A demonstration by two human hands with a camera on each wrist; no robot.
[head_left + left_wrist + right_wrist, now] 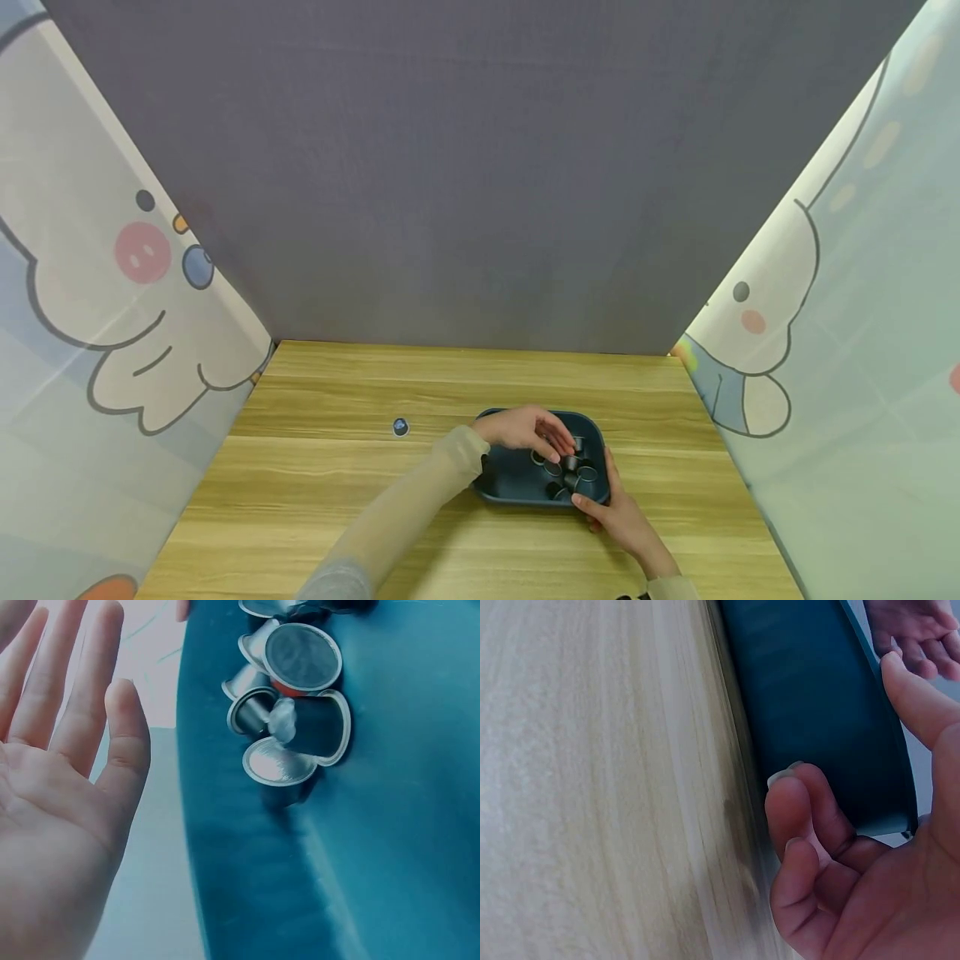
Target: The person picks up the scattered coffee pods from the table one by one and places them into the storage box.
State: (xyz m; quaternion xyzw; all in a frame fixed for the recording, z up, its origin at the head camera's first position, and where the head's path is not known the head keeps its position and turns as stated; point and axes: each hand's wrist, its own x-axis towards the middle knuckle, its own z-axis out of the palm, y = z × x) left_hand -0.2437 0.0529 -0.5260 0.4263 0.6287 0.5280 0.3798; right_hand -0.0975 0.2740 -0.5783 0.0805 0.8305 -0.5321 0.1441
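Observation:
A dark teal plastic bin (pixel 525 502) sits on the table, with several coffee capsules (pixel 587 474) heaped at its right end. Above those capsules hangs my left hand (pixel 521 427), its fingers loosely extended. The left wrist view shows that palm (pixel 60 772) with nothing in it, beside black and silver capsules (pixel 303 657). My right hand (pixel 626 518) grips the bin's right end near the front corner. In the right wrist view its thumb (pixel 919 701) lies at the rim, while its fingers curl against the outer wall (pixel 817 697).
A single dark capsule (pixel 401 427) stands on the wooden table (pixel 315 467), left of the bin. A grey panel (pixel 480 183) rises behind the table. Cartoon-printed sheets (pixel 75 292) flank both sides.

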